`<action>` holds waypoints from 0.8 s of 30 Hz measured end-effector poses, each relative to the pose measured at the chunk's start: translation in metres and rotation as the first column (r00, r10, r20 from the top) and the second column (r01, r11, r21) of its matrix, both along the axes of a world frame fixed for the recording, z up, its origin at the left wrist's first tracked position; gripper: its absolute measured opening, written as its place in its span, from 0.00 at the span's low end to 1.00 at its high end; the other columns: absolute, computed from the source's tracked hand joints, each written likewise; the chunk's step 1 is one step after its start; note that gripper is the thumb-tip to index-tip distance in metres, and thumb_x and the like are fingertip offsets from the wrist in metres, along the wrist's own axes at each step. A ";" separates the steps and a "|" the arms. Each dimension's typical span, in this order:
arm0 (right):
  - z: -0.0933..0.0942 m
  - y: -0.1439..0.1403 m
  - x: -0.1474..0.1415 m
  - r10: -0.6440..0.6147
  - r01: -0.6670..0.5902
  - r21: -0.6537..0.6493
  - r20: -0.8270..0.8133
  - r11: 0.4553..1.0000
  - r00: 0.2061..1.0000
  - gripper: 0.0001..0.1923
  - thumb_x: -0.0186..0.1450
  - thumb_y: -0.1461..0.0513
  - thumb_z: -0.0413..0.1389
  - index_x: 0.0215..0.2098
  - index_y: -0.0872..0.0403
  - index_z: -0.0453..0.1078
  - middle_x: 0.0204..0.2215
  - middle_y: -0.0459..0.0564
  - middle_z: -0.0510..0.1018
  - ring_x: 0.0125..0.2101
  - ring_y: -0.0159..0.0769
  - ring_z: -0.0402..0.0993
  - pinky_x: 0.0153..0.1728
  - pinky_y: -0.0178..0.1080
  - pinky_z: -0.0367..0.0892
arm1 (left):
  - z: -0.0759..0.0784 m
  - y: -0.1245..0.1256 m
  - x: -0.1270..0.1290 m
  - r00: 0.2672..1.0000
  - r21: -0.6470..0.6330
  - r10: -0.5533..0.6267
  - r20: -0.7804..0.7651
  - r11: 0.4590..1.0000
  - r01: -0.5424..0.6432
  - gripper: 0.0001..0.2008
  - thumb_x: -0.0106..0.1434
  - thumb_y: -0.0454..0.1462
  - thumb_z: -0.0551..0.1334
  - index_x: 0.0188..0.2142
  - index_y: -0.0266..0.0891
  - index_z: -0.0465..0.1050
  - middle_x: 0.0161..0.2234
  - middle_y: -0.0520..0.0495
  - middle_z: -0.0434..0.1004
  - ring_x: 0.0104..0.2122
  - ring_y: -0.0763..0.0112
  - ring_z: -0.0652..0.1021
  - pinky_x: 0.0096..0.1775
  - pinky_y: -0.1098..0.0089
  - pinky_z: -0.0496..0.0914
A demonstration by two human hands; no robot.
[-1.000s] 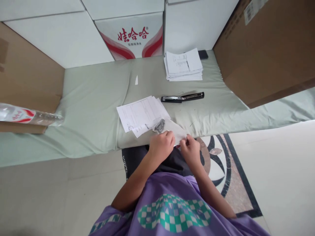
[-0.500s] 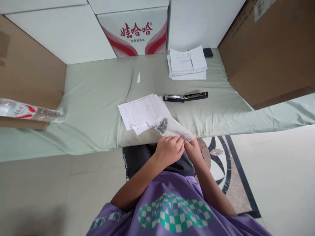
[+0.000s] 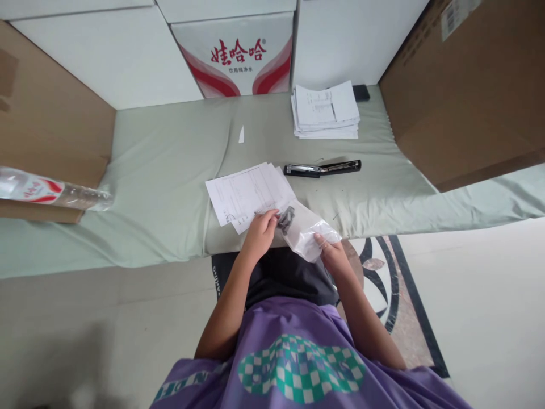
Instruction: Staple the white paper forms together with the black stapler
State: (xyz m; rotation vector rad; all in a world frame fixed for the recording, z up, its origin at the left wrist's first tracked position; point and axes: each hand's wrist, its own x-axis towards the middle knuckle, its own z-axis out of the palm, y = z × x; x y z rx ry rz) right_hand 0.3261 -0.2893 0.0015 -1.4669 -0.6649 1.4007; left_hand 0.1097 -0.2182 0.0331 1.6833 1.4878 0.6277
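Note:
A clear plastic bag (image 3: 307, 232) is stretched between my two hands at the front edge of the cloth-covered surface. Small dark grey pieces (image 3: 286, 219) are bunched in its left end; what they are I cannot make out. My left hand (image 3: 260, 230) pinches that end, thumb and fingers closed beside the pieces. On the bag's other end, my right hand (image 3: 332, 253) grips with the thumb on top. Partly beneath the bag and my left fingers lie a few printed papers (image 3: 244, 190). Behind them rests an opened-out black stapler (image 3: 322, 168).
A thick stack of papers (image 3: 326, 111) lies at the back, a dark flat object (image 3: 361, 92) behind it. Brown cartons stand left (image 3: 51, 113) and right (image 3: 464, 102). White boxes (image 3: 238, 54) line the back. A water bottle (image 3: 46, 189) lies at left near a paper scrap (image 3: 241, 134).
My left hand has moved left from beside my right hand to the end with the dark pieces. The bag is now spread out more, its lower edge hanging toward my lap.

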 end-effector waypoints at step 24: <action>0.016 0.033 -0.041 0.050 -0.044 0.024 -0.351 0.999 0.935 0.25 0.63 0.45 0.63 0.50 0.52 0.70 0.32 0.52 0.81 0.27 0.42 0.81 0.13 0.35 0.64 | 0.006 0.038 -0.002 0.647 -0.133 0.378 0.662 0.909 -0.395 0.10 0.64 0.43 0.66 0.44 0.44 0.78 0.47 0.46 0.79 0.41 0.70 0.79 0.38 0.74 0.73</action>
